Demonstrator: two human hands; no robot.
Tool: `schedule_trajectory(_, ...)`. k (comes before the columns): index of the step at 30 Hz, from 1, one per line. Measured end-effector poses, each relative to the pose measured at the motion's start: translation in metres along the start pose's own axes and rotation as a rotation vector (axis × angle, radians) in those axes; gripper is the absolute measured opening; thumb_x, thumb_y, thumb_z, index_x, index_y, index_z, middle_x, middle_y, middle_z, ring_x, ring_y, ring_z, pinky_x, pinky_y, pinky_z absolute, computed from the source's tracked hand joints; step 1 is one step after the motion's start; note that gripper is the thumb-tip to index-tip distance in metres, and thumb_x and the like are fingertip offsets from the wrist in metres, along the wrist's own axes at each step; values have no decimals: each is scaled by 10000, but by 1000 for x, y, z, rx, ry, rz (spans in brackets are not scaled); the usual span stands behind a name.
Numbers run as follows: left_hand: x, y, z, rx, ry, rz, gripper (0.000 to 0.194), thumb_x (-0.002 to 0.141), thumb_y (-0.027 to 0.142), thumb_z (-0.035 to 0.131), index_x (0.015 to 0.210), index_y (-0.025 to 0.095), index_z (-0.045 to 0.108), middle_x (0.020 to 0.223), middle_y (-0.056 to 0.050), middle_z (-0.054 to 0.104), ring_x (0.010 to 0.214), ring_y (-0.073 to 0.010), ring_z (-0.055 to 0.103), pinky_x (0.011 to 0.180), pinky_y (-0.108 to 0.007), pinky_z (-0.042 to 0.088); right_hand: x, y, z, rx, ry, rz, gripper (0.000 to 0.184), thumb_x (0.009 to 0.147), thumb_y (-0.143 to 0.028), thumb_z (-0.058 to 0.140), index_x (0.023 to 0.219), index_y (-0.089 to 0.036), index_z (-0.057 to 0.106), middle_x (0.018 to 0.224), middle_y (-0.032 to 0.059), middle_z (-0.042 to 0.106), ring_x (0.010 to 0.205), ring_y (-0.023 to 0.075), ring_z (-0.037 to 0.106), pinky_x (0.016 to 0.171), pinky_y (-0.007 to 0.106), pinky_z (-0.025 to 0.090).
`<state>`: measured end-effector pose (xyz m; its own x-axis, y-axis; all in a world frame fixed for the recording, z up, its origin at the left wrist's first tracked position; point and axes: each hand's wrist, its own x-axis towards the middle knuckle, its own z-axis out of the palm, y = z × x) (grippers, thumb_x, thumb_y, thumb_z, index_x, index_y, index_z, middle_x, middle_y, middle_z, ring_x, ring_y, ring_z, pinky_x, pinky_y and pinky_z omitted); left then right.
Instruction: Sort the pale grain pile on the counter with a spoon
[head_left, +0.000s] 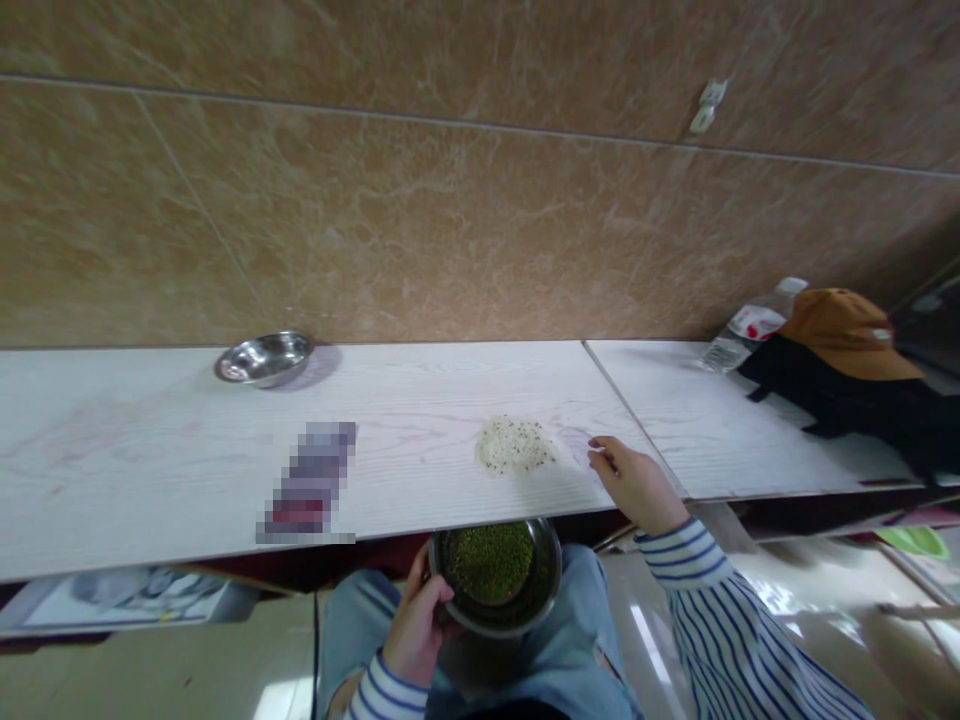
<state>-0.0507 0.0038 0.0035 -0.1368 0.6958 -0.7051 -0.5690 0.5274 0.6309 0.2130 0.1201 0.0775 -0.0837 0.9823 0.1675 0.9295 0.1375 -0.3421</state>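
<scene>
My left hand [421, 625] grips the rim of a metal bowl [551, 600] at its left side, thumb on top. The bowl is in front of the table edge, above my lap, and green beans [491, 560] that look like mung beans lie in it. My right hand [637, 490] is over the table with its fingers bent and pressed together. Whatever is between those fingertips is too small to make out. Just left of the right hand, a spread pile of white grains [517, 445] like rice, mixed with green and dark bits, lies on the white table [420, 400].
A second metal bowl [265, 360] stands near the wall at left. A pixelated oblong item [307, 485] lies near the front edge. At right are a plastic bottle [754, 325], an orange-brown cap [840, 330] and a black bag or cloth [832, 400]. A seam crosses the table right of centre.
</scene>
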Motion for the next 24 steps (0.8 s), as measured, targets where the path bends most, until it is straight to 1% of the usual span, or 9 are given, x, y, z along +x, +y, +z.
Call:
schedule_trajectory(2, -1, -1, -1, -17, 7, 1, 678, 574, 97, 475, 1212, 326, 445, 808, 10, 575, 587, -118, 530, 487, -232, 395, 7, 0, 1, 48, -21, 25, 268, 861, -307, 391, 1036, -189, 556, 805, 45, 690, 736, 180, 633, 660, 277, 434)
schedule_trajectory(5, 0, -3, -4, -51, 12, 0, 674, 582, 96, 486, 1216, 322, 448, 822, 6, 590, 575, -105, 526, 506, -229, 408, 18, -2, 2, 99, -52, 18, 270, 858, -302, 397, 1044, -192, 559, 801, 35, 691, 737, 161, 628, 668, 260, 426)
schedule_trajectory(9, 1, -5, -5, -69, 13, 10, 684, 591, 102, 496, 1236, 320, 434, 771, 17, 578, 566, -107, 521, 514, -235, 420, 38, -5, 3, 100, -66, 14, 271, 855, -302, 409, 1046, -193, 568, 798, 25, 694, 716, 150, 620, 647, 249, 414)
schedule_trajectory(13, 1, -5, -5, -72, -9, 14, 689, 583, 98, 495, 1233, 319, 443, 795, 12, 581, 580, -109, 525, 512, -231, 418, 58, -3, 7, 90, -76, 56, 262, 852, -281, 415, 1028, -182, 583, 796, 32, 695, 666, 138, 608, 609, 239, 398)
schedule_trajectory(16, 0, -4, -4, -66, -14, 0, 698, 582, 98, 495, 1242, 317, 433, 760, 17, 570, 583, -110, 524, 514, -228, 413, 70, 0, 13, 88, -99, 82, 250, 848, -255, 419, 1004, -176, 596, 794, 37, 696, 638, 127, 599, 599, 231, 391)
schedule_trajectory(20, -1, -3, -3, -40, -8, 7, 736, 581, 110, 490, 1283, 307, 398, 679, 28, 543, 541, -114, 491, 498, -240, 408, 78, 1, 22, 95, -135, 91, 229, 847, -266, 434, 959, -172, 610, 779, 41, 693, 622, 122, 588, 586, 223, 383)
schedule_trajectory(24, 0, -1, -2, -31, -3, 1, 746, 572, 112, 484, 1283, 317, 392, 713, 29, 552, 546, -116, 492, 494, -248, 407, 79, 0, 27, 119, -161, 64, 208, 847, -258, 433, 900, -178, 617, 761, 33, 688, 621, 113, 583, 578, 211, 381)
